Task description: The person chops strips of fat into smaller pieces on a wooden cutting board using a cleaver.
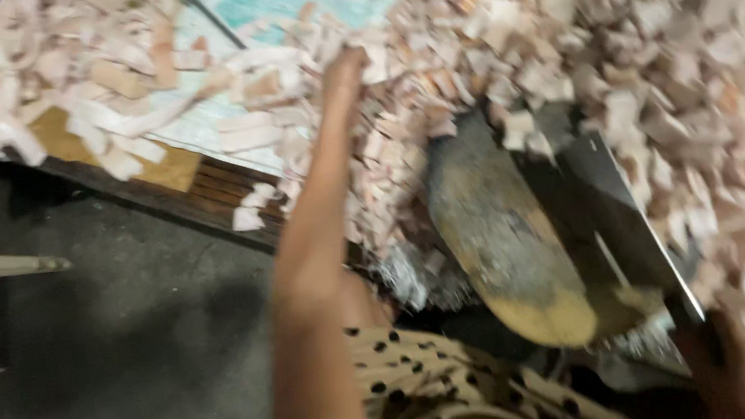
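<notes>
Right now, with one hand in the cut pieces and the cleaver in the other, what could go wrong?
1. The left hand reaches into the pile of pale cut pieces, not far from the cleaver held by the right hand; a quick chop could catch the fingers.
2. Pieces lie at the edge of the wooden platform and could fall onto the dark floor.
3. The picture is blurred, which suggests fast movement and less control.

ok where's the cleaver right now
Lower right of the head view: the cleaver lies across the worn chopping block, held by the right hand, beside the pale chopped pieces.
</notes>
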